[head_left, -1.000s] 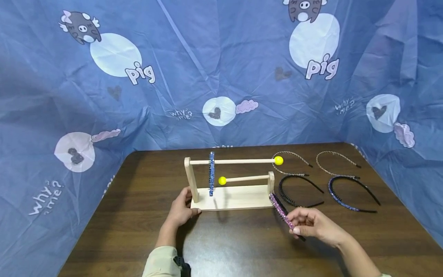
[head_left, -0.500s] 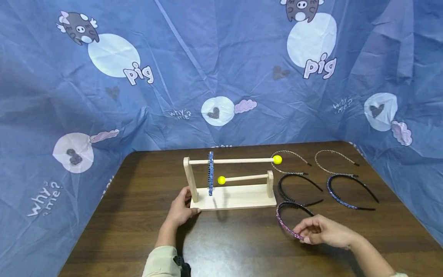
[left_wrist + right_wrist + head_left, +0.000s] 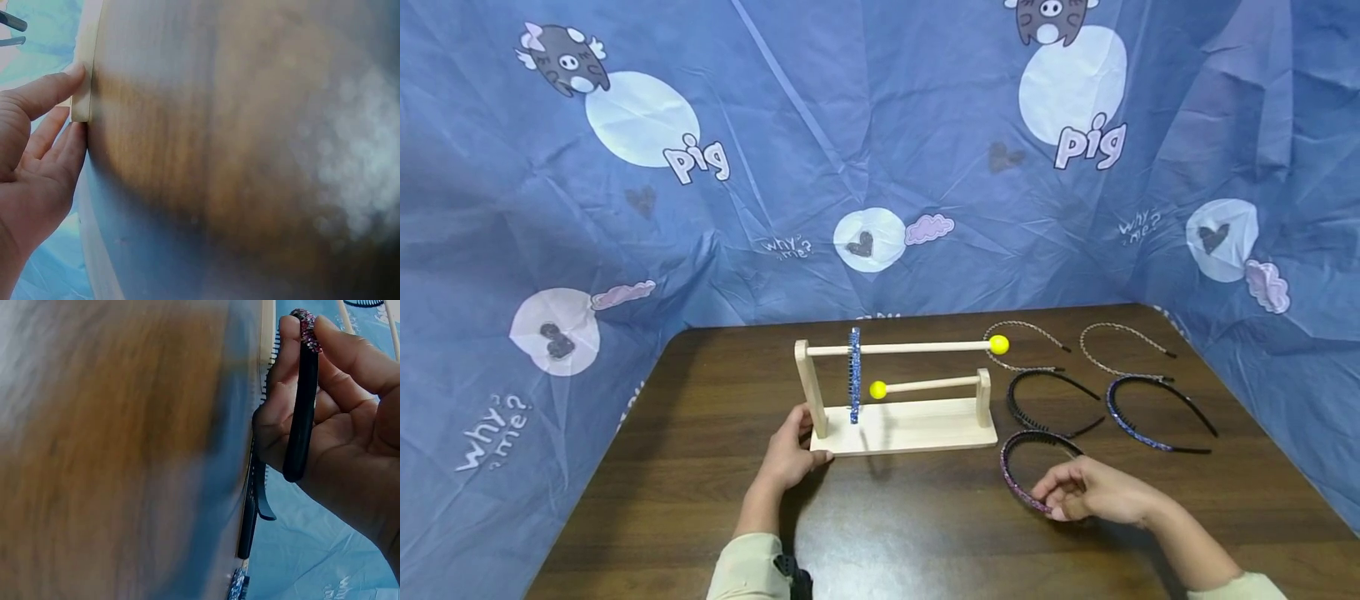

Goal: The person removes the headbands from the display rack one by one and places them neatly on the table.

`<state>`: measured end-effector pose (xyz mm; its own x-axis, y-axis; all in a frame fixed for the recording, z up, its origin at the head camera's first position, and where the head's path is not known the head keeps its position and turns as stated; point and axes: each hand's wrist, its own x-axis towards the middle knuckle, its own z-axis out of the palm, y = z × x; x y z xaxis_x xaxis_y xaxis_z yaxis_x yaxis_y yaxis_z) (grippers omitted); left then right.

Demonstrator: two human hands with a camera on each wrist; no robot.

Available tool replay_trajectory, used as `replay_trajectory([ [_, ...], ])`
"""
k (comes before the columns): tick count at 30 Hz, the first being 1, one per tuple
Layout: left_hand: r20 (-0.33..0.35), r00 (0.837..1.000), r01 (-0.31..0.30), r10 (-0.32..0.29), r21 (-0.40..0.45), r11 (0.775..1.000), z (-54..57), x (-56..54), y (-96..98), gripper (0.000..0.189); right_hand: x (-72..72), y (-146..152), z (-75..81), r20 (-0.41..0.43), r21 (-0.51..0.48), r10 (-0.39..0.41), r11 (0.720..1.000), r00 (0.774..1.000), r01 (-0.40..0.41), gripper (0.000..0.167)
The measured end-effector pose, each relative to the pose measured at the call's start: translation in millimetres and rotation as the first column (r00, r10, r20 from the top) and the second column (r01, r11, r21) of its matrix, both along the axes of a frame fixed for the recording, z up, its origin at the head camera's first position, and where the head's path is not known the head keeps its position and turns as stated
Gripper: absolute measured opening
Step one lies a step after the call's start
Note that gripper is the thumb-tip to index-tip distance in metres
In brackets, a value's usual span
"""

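My left hand (image 3: 790, 454) grips the left end of a wooden headband stand (image 3: 917, 425); in the left wrist view its thumb (image 3: 74, 74) lies on the base's edge. A blue glitter headband (image 3: 854, 375) hangs on the stand's upper bar, near the left post. In front of the stand's right end, my right hand (image 3: 1097, 492) pinches a pink glitter headband (image 3: 1017, 490) near one end between thumb and fingers. Its arch points left, and its far arm is partly hidden by the hand. In the right wrist view the headband's black tip (image 3: 299, 450) hangs below the fingers.
Behind the right hand lie a black toothed headband (image 3: 1018, 412), a second blue glitter headband (image 3: 1123, 422) and two thin braided headbands (image 3: 1011, 323). Yellow balls (image 3: 998, 344) cap the stand's bars. A blue printed cloth (image 3: 737, 208) surrounds the brown table (image 3: 910, 533).
The pink headband has turned from nearly edge-on beside the stand's right post to showing its open curve, a little nearer me. The left hand keeps its place on the stand.
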<state>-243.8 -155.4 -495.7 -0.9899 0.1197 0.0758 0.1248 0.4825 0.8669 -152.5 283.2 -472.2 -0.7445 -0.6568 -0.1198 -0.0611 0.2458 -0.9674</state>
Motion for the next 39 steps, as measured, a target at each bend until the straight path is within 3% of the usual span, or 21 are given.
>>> replay_trajectory([
  [8,-0.003,1.000,-0.010,0.010,0.003,1.000,4.2,-0.7,0.4,0.072,-5.1,-13.2,1.4,0.032,0.030,0.030,0.999,0.999,-0.031,0.033],
  [17,0.009,1.000,-0.016,0.016,-0.006,1.000,5.6,-1.5,1.1,0.073,-9.0,-16.2,4.5,0.066,-0.019,0.045,0.999,0.997,-0.044,0.040],
  [24,0.014,1.000,-0.014,0.014,-0.003,1.000,4.0,-1.1,0.8,0.072,-18.4,-33.8,17.2,-0.054,-0.014,0.010,1.000,0.998,-0.010,0.038],
  [31,0.006,1.000,-0.011,0.011,-0.002,1.000,3.4,0.4,0.9,0.072,-28.7,-71.1,30.3,-0.188,-0.046,-0.087,0.996,0.978,0.080,0.039],
  [39,0.016,1.000,-0.002,0.002,0.002,1.000,0.4,-1.2,-0.6,0.072,-41.4,-117.4,31.8,-0.205,-0.208,-0.208,0.964,0.957,0.165,0.043],
])
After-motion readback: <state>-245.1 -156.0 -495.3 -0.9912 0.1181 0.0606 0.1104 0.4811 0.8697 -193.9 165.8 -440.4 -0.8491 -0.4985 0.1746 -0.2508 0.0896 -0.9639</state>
